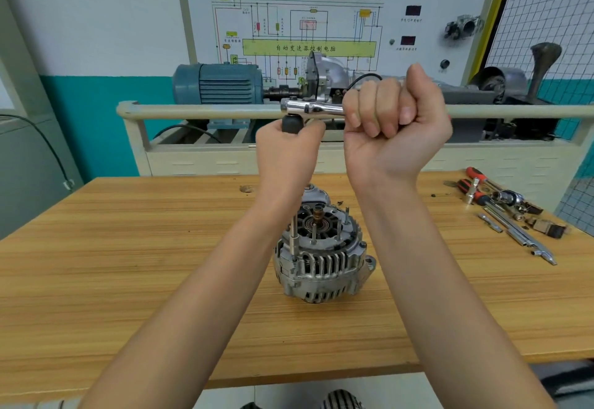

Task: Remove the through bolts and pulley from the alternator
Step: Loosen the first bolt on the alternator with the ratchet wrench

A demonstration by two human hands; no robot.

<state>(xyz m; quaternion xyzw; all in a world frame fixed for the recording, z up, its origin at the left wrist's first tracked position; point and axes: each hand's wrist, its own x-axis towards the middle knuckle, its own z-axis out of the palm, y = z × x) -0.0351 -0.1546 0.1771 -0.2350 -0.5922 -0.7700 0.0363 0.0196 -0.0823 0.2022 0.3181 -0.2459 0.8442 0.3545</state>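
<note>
Fingers of left hand (287, 151) wrapped round the black grip (291, 124) directly above the alternator (321, 257), steadying the top of the long extension shaft (293, 238). Shaft drops straight down to a through bolt at the alternator's left rim; socket end too small to tell if fully seated. Right of that, ratchet (310, 108) lies horizontal, handle clenched in right hand (392, 126), fingers curled tight in a fist. Alternator sits upright mid-bench, above it and unclamped, other bolts (339, 225) standing proud around the centre shaft. Loose tools (501, 209) lie well right of the alternator. Risks, my read: tall extension plus nobody holding the housing means a hard pull could tip or spin the alternator, or cock the socket off and round the bolt head. Keep the shaft plumb.
</note>
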